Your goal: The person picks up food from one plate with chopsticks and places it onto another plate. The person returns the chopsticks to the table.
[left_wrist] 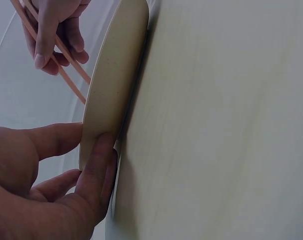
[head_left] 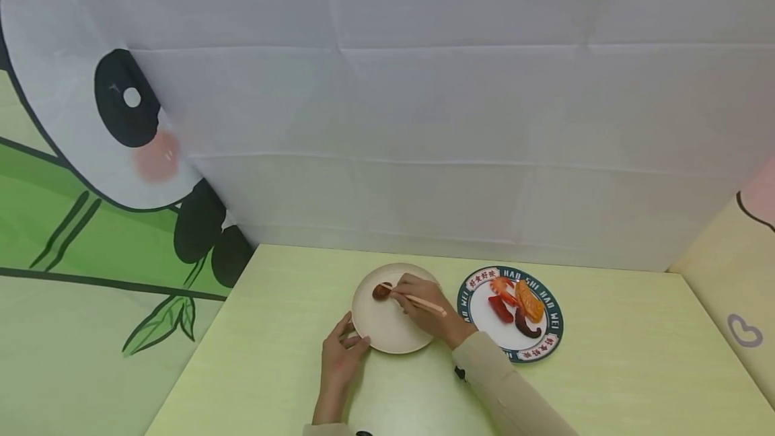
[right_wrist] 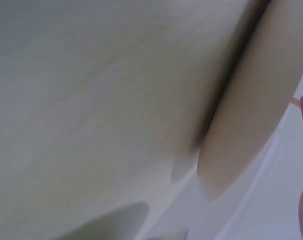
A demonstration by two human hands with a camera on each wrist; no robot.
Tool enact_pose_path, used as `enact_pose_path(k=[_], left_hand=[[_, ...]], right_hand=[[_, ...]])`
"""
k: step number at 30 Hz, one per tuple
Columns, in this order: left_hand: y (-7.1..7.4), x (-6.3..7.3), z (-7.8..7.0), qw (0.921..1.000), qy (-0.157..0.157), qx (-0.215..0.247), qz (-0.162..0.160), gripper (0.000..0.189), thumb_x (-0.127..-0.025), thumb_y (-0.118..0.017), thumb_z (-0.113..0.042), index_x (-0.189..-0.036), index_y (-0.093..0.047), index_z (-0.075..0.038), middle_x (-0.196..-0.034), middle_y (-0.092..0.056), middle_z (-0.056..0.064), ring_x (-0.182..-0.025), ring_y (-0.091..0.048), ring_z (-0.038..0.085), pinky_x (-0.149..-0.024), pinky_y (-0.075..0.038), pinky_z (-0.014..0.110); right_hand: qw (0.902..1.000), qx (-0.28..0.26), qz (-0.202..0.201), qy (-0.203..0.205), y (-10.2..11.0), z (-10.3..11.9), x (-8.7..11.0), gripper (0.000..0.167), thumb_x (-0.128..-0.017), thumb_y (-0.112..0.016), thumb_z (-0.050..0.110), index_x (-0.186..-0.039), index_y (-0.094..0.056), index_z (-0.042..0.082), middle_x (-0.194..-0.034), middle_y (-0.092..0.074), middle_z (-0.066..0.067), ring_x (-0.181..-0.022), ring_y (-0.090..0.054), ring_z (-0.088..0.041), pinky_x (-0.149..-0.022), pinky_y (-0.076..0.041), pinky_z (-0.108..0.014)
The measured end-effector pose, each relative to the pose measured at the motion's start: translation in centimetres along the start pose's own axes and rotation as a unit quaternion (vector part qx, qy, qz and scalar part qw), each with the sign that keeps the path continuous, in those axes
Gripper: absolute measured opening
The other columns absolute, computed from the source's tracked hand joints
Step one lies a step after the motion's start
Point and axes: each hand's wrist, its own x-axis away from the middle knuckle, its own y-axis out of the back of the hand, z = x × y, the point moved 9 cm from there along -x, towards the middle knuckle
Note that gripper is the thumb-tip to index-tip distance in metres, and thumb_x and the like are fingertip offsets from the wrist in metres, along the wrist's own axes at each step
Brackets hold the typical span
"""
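On the table stands a cream plate (head_left: 393,336) with a small round brown food piece (head_left: 380,293) on its left side. My left hand (head_left: 342,354) holds the plate's near-left rim; in the left wrist view, fingers (left_wrist: 99,160) press its outer wall while others reach over the edge. A pair of light wooden chopsticks (head_left: 431,305) is gripped in my right hand (head_left: 424,303) above the plate. Their tips are at the brown piece; whether they pinch it I cannot tell. In the right wrist view only the plate's side (right_wrist: 256,100) and part of the right hand show.
To the right stands a patterned plate (head_left: 502,344) with a dark lettered rim. It bears a shrimp-like piece (head_left: 502,286), an orange piece (head_left: 529,301), a red piece (head_left: 500,309) and a dark curved piece (head_left: 525,325). A white cloth wall (head_left: 424,120) rises behind the table.
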Motion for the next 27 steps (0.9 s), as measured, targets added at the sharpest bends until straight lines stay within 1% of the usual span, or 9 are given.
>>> enact_pose_path(k=[3,6,9,12,15,17,19,23,27], left_hand=[[0.0,0.1,0.0,1.0,0.006,0.002,-0.001,0.069,-0.087,-0.075,0.008,-0.15,-0.048,0.014,-0.128,-0.063,0.03,-0.101,-0.072,0.032,-0.073,-0.051,0.02],[0.1,0.1,-0.2,1.0,0.006,0.001,0.0,0.069,-0.088,-0.075,0.007,-0.15,-0.047,0.014,-0.129,-0.063,0.03,-0.102,-0.071,0.032,-0.073,-0.051,0.02],[0.1,0.1,-0.2,1.0,0.009,0.002,0.002,0.069,-0.088,-0.075,0.007,-0.15,-0.047,0.013,-0.13,-0.063,0.029,-0.102,-0.071,0.031,-0.073,-0.051,0.02],[0.0,0.0,-0.2,0.9999,0.01,0.0,0.002,0.069,-0.088,-0.075,0.007,-0.15,-0.047,0.013,-0.13,-0.063,0.029,-0.103,-0.072,0.031,-0.073,-0.051,0.02],[0.0,0.0,-0.1,1.0,0.009,0.0,0.0,0.068,-0.088,-0.075,0.007,-0.15,-0.047,0.013,-0.13,-0.063,0.029,-0.102,-0.072,0.032,-0.072,-0.051,0.019],[0.1,-0.1,0.0,1.0,0.008,0.0,-0.002,0.068,-0.088,-0.075,0.007,-0.15,-0.048,0.013,-0.129,-0.063,0.029,-0.102,-0.072,0.032,-0.072,-0.051,0.019],[0.1,-0.1,0.0,1.0,0.004,-0.001,-0.003,0.068,-0.087,-0.075,0.007,-0.15,-0.048,0.014,-0.128,-0.063,0.029,-0.101,-0.072,0.033,-0.071,-0.052,0.02],[0.1,-0.1,0.1,1.0,0.001,0.001,-0.003,0.068,-0.088,-0.075,0.007,-0.149,-0.047,0.015,-0.128,-0.062,0.03,-0.101,-0.072,0.033,-0.071,-0.052,0.02],[0.2,0.0,0.0,1.0,0.001,0.003,-0.001,0.069,-0.088,-0.075,0.007,-0.15,-0.046,0.015,-0.128,-0.062,0.031,-0.1,-0.072,0.033,-0.07,-0.052,0.02]], right_hand=[[0.9996,-0.011,-0.021,0.014,-0.2,0.1,-0.1,0.012,-0.089,-0.076,-0.01,-0.089,-0.078,0.002,-0.075,-0.063,-0.003,-0.067,-0.054,-0.007,-0.064,-0.046,-0.016],[0.9984,-0.037,-0.043,0.003,-0.5,-0.1,0.0,0.013,-0.088,-0.075,-0.012,-0.089,-0.078,0.0,-0.072,-0.064,-0.005,-0.066,-0.057,-0.008,-0.062,-0.047,-0.017],[0.995,-0.059,-0.067,-0.046,-0.7,-0.9,0.3,0.012,-0.089,-0.074,-0.012,-0.087,-0.079,-0.001,-0.072,-0.067,-0.009,-0.064,-0.06,-0.01,-0.06,-0.05,-0.018],[0.984,-0.084,-0.08,-0.135,-0.9,-2.2,0.8,0.009,-0.094,-0.073,-0.006,-0.089,-0.08,-0.004,-0.074,-0.07,-0.013,-0.064,-0.067,-0.012,-0.06,-0.053,-0.019],[0.9582,-0.121,-0.095,-0.241,-1.3,-3.8,1.8,0.012,-0.098,-0.071,0.0,-0.092,-0.08,-0.006,-0.08,-0.072,-0.017,-0.066,-0.073,-0.014,-0.063,-0.056,-0.02],[0.9327,-0.157,-0.114,-0.304,-1.4,-4.8,2.6,0.015,-0.1,-0.07,0.003,-0.095,-0.079,-0.008,-0.084,-0.073,-0.02,-0.067,-0.076,-0.015,-0.064,-0.058,-0.022],[0.9076,-0.19,-0.141,-0.347,-1.5,-5.4,3.3,0.018,-0.101,-0.068,0.004,-0.097,-0.077,-0.011,-0.088,-0.073,-0.024,-0.068,-0.077,-0.017,-0.066,-0.06,-0.024],[0.8648,-0.244,-0.193,-0.394,-1.4,-6.2,4.6,0.024,-0.104,-0.065,0.003,-0.104,-0.072,-0.019,-0.095,-0.073,-0.03,-0.068,-0.078,-0.017,-0.067,-0.062,-0.028],[0.8363,-0.277,-0.225,-0.416,-1.5,-6.8,5.6,0.026,-0.104,-0.062,0.001,-0.109,-0.067,-0.024,-0.1,-0.072,-0.034,-0.066,-0.077,-0.012,-0.069,-0.062,-0.028]])
